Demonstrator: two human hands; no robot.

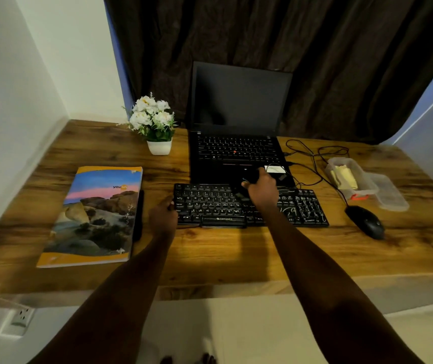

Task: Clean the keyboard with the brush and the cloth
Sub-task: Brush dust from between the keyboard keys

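Lying flat near the middle of the table, the black plastic keyboard with white key legends (302, 208) sits just in front of the open black laptop with a dark screen (239, 101). The left grip (163, 216) holds the keyboard's left edge, thumb on top and fingers curled against the side. The right grip (261, 186) hovers over the upper middle rows, clenched around a small dark brush (249, 177); it is blurred, so its bristles cannot be made out. The folded pale-yellow cloth (344, 177) lies inside a clear rectangular plastic box (367, 189) at the right of the table, well apart from both hands, with a clear plastic lid (391, 195) just beside the box. A glossy black mouse (366, 222) rests near the keyboard's right end, and thin black cables (312, 156) loop between the laptop and the box. A small white card (274, 169) lies on the laptop's palm rest.

The table (223, 253) is brown wood-grain with darker streaks and a thick front edge. On its left lies a soft-cover notebook printed with a desert landscape (97, 216), and behind it a white ceramic pot of white artificial flowers (159, 147). Dark brown pleated curtains (315, 48) hang behind, a plain white wall (13, 101) stands at the left, and a white wall socket (22, 316) sits below the table's edge.
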